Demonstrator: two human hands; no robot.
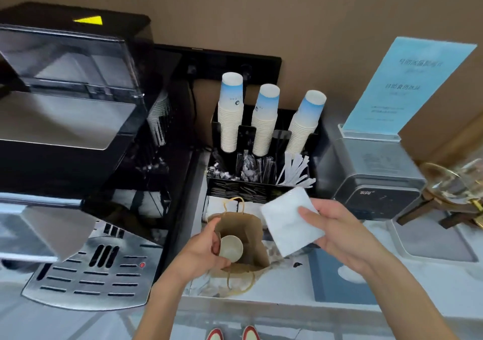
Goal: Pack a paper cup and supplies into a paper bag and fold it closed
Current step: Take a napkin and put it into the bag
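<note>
A brown paper bag (241,237) stands open on the counter (287,282), and everything else is placed from it; its twisted paper handles show at the far rim and at the near rim. Inside the bag, low down, a paper cup (231,248) lies tilted with its pale mouth facing up. The left hand (206,248) grips the bag's left rim, fingers curled over the edge and into the opening, just beside the cup; the right hand (339,232) is closed on a folded white napkin (290,224), thumb on top and fingers beneath, holding it above and to the right of the bag's mouth, clear of the rim. Behind the bag sits a black organiser (261,183) with three stacks of cups (264,122), stirrers and white sachets; to the bag's left stands a coffee machine (78,156); to its right, beyond the napkin, a grey tin (371,172) carries a blue sign (402,86).
</note>
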